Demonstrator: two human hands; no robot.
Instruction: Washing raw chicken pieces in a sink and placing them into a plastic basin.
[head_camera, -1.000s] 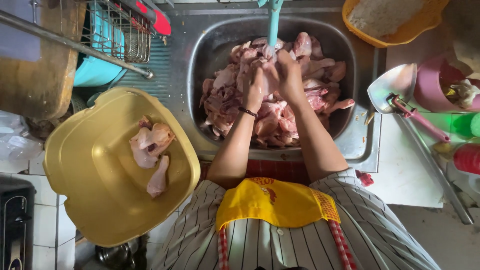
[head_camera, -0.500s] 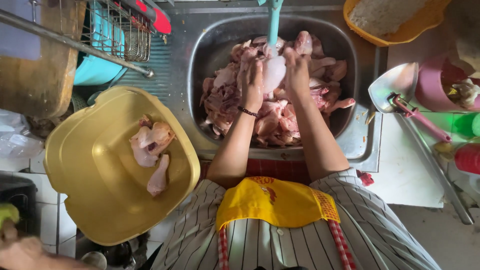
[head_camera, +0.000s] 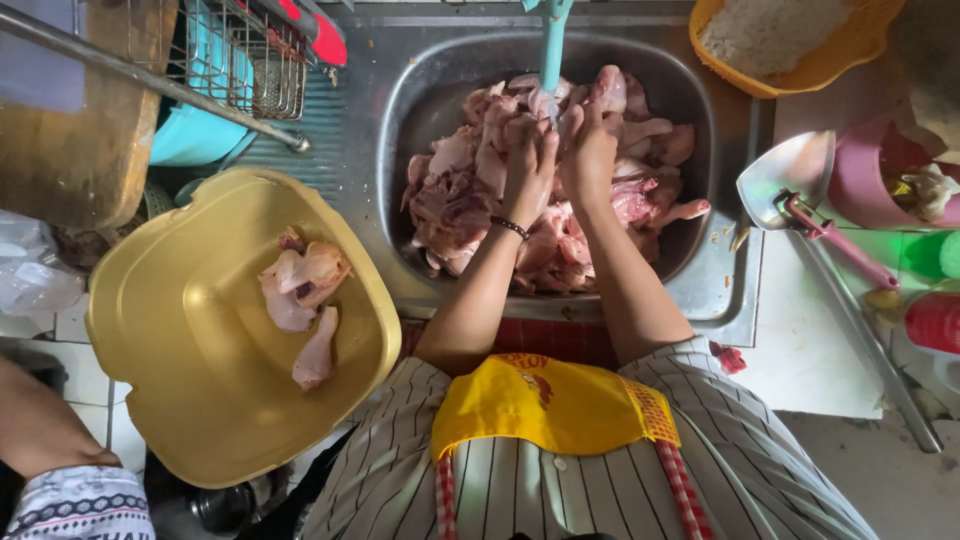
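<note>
Together under the teal tap (head_camera: 552, 45): left hand (head_camera: 528, 160) and right hand (head_camera: 590, 150), fingers curled around one raw chicken piece (head_camera: 545, 110) between them (grip partly hidden by the spout), above a heap of chicken pieces (head_camera: 460, 190) filling the steel sink (head_camera: 400, 110). Further left, yellow basin (head_camera: 190, 400) with a few rinsed pieces (head_camera: 300, 290); off right, metal scoop (head_camera: 785, 170) beside a pink container (head_camera: 865, 165)

Your sink (head_camera: 720, 300) sits centre, piled with chicken (head_camera: 450, 200). Your left hand (head_camera: 528, 160) and right hand (head_camera: 590, 150) meet on the pile, under the tap (head_camera: 552, 40). A basin (head_camera: 180, 400) lies left of the sink, holding cut pieces (head_camera: 300, 290). A rack (head_camera: 240, 50) stands behind the basin. A ladle (head_camera: 790, 180) lies right of the sink.
</note>
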